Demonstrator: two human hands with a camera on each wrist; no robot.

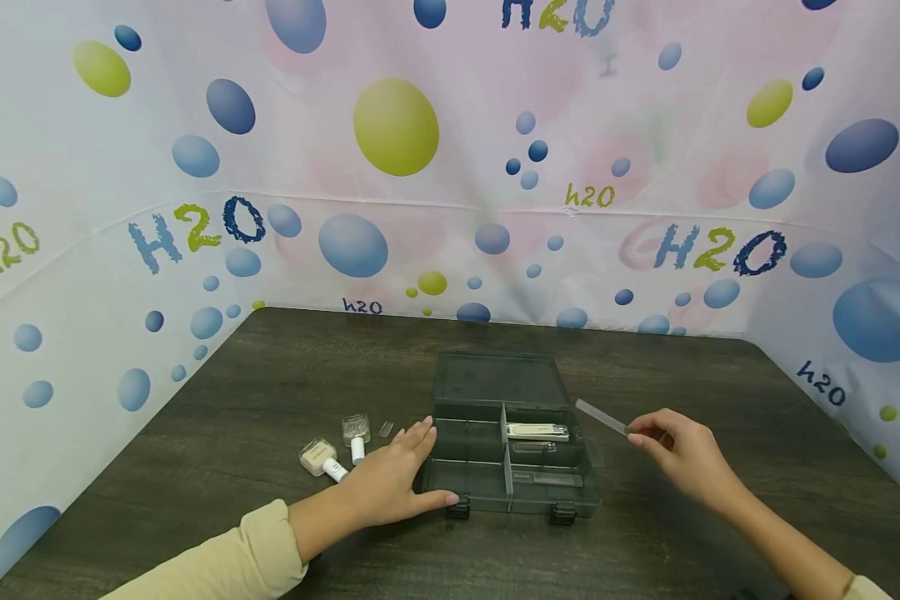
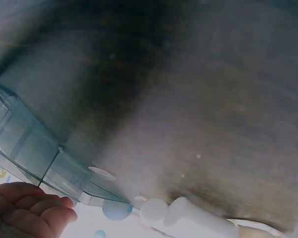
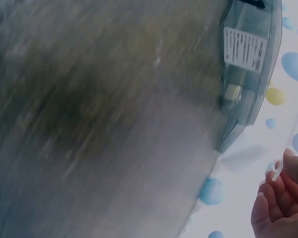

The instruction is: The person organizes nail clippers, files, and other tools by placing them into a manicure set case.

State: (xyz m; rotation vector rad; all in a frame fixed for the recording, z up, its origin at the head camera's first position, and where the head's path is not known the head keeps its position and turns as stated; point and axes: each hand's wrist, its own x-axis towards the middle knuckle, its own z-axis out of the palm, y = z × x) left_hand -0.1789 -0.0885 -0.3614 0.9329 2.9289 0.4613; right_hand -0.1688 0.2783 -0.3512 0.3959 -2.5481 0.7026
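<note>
An organizer box (image 1: 465, 500) of dark see-through plastic lies on the table with its lid (image 1: 502, 379) raised at the back. My left hand (image 1: 397, 479) rests along the box's left side, fingers extended and thumb near the front left latch. To the right of the box, my right hand (image 1: 678, 450) pinches one end of a thin, flat whitish strip (image 1: 602, 416) between thumb and fingers; the strip's free end points toward the box. Nail clippers (image 1: 537, 432) sit in the back right compartment. A clear strip-like piece (image 1: 547, 479) lies in the front right compartment.
Two nail polish bottles with white caps, one beige (image 1: 317, 457) and one clear (image 1: 356, 429), lie left of the box. Beside them is a small clear piece (image 1: 386, 429). Behind the dark wooden table (image 1: 307, 350) hangs a printed curtain (image 1: 450, 167).
</note>
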